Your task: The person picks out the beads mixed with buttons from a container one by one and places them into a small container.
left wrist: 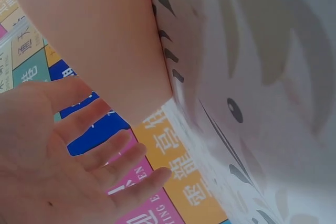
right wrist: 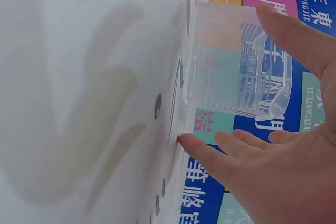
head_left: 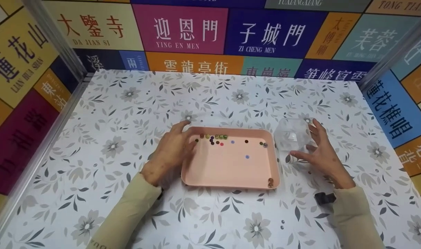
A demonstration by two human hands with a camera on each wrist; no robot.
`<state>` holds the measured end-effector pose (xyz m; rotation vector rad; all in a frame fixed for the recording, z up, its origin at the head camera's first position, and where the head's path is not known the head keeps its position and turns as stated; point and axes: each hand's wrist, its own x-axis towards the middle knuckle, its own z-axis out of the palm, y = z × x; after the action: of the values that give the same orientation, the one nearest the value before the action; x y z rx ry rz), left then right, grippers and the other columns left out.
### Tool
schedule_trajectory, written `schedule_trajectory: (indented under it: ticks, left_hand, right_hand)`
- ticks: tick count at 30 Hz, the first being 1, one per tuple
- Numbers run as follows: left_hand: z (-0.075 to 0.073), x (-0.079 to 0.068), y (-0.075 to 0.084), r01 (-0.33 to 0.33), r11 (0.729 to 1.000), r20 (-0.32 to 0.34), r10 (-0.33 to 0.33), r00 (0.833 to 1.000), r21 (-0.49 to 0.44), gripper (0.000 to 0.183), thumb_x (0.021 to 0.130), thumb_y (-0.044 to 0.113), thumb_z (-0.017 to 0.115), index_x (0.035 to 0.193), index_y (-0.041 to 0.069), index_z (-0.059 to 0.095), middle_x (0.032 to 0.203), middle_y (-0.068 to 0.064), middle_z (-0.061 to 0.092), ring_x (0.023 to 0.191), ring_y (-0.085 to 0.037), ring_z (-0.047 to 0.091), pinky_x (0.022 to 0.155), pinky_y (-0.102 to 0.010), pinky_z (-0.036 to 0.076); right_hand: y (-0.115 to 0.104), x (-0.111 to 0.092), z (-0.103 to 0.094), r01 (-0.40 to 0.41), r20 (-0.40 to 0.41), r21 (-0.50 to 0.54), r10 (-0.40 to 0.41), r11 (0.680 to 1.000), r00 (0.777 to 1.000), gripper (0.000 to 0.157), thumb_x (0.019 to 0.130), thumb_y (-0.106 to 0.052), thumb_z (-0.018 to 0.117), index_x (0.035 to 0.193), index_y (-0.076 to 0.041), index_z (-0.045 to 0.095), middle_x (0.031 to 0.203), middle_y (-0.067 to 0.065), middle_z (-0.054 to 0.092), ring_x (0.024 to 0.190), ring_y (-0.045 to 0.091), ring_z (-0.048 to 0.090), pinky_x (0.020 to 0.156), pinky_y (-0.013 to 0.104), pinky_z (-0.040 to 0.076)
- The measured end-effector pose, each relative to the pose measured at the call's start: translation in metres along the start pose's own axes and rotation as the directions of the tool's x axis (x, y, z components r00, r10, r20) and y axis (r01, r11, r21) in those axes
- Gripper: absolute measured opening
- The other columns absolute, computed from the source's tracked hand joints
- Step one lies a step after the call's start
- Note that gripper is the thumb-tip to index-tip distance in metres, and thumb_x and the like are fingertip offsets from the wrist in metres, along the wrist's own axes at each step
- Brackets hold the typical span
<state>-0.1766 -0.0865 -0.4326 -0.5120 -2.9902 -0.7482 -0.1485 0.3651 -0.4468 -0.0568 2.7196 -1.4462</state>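
Observation:
A shallow pink tray [head_left: 227, 169] lies on the table, with several small round beads [head_left: 221, 137] in it, mostly along its far side. My left hand [head_left: 168, 148] is at the tray's left rim, fingers relaxed and holding nothing. In the left wrist view the tray's side [left wrist: 115, 35] rises beside the spread fingers. To the right of the tray stands a clear plastic container [head_left: 288, 138]. My right hand [head_left: 322, 155] is spread around its right side, thumb toward the near side and fingers toward the far side, with a gap to the container [right wrist: 226, 61] in the right wrist view.
Two brown beads [head_left: 271, 182] sit in the tray's near right corner, and a blue bead [head_left: 247, 157] lies nearer its middle. The table is covered by a white floral cloth [head_left: 155, 100]. Colourful panels [head_left: 182, 27] with lettering border it at the back and sides.

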Motion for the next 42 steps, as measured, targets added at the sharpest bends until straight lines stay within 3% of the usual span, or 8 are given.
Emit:
schedule_trajectory:
  ticks: [6, 14, 20, 26, 34, 42]
  left_hand:
    - [0.0, 0.006, -0.001, 0.007, 1.0, 0.037, -0.007, 0.999, 0.013, 0.037, 0.102, 0.022, 0.066, 0.139, 0.023, 0.066, 0.167, -0.012, 0.038, 0.153, -0.036, 0.04, 0.12, -0.056, 0.041]
    - [0.004, 0.012, -0.001, 0.022, 1.0, 0.074, -0.022, 0.997, 0.005, 0.036, 0.103, 0.025, 0.064, 0.139, 0.027, 0.066, 0.167, -0.012, 0.038, 0.151, -0.038, 0.043, 0.119, -0.059, 0.041]
    - [0.005, 0.013, -0.002, 0.051, 0.998, 0.093, -0.049, 0.994, -0.028, 0.037, 0.104, 0.025, 0.063, 0.14, 0.031, 0.065, 0.166, -0.015, 0.037, 0.148, -0.042, 0.045, 0.117, -0.062, 0.042]
    - [0.007, 0.016, 0.0, -0.005, 1.0, 0.055, 0.005, 0.998, 0.002, 0.031, 0.103, 0.023, 0.064, 0.133, 0.026, 0.07, 0.157, -0.019, 0.047, 0.139, -0.042, 0.054, 0.11, -0.059, 0.049]
    - [0.013, 0.018, -0.002, -0.032, 0.999, 0.027, 0.032, 0.999, 0.006, 0.031, 0.101, 0.022, 0.068, 0.132, 0.029, 0.072, 0.142, -0.016, 0.055, 0.119, -0.036, 0.064, 0.096, -0.053, 0.057]
    - [0.015, 0.02, -0.001, -0.039, 0.999, 0.034, 0.038, 0.999, 0.036, 0.03, 0.103, 0.024, 0.066, 0.132, 0.029, 0.072, 0.149, -0.02, 0.053, 0.128, -0.04, 0.062, 0.098, -0.058, 0.056]
  right_hand:
    - [-0.002, 0.006, 0.001, -0.028, 0.019, -0.007, 0.028, 1.0, 0.999, 0.128, 0.085, -0.02, 0.088, 0.167, -0.026, -0.01, 0.177, 0.014, -0.003, 0.162, 0.045, 0.006, 0.12, 0.071, 0.028]
    - [0.001, 0.011, 0.003, -0.003, -0.005, -0.034, 0.003, 0.999, 1.0, 0.121, 0.089, -0.022, 0.084, 0.168, -0.022, -0.008, 0.175, 0.018, 0.012, 0.161, 0.045, 0.015, 0.119, 0.07, 0.031]
    - [0.002, 0.013, 0.005, 0.0, -0.003, -0.043, 0.0, 0.999, 1.0, 0.121, 0.089, -0.023, 0.084, 0.168, -0.023, -0.007, 0.176, 0.019, 0.008, 0.159, 0.049, 0.016, 0.119, 0.071, 0.031]
    - [-0.001, 0.013, 0.005, 0.038, -0.011, -0.052, -0.039, 0.998, 0.999, 0.116, 0.091, -0.024, 0.082, 0.168, -0.022, -0.004, 0.175, 0.019, 0.011, 0.159, 0.048, 0.02, 0.117, 0.071, 0.034]
    - [-0.002, 0.012, 0.005, 0.009, -0.015, -0.082, -0.01, 0.997, 1.0, 0.111, 0.089, -0.032, 0.083, 0.169, -0.029, 0.005, 0.173, 0.019, 0.023, 0.155, 0.05, 0.027, 0.116, 0.067, 0.038]
    - [-0.003, 0.01, 0.002, -0.011, -0.018, -0.084, 0.01, 0.996, 1.0, 0.103, 0.088, -0.037, 0.083, 0.168, -0.031, 0.017, 0.172, 0.013, 0.028, 0.155, 0.047, 0.03, 0.116, 0.067, 0.038]
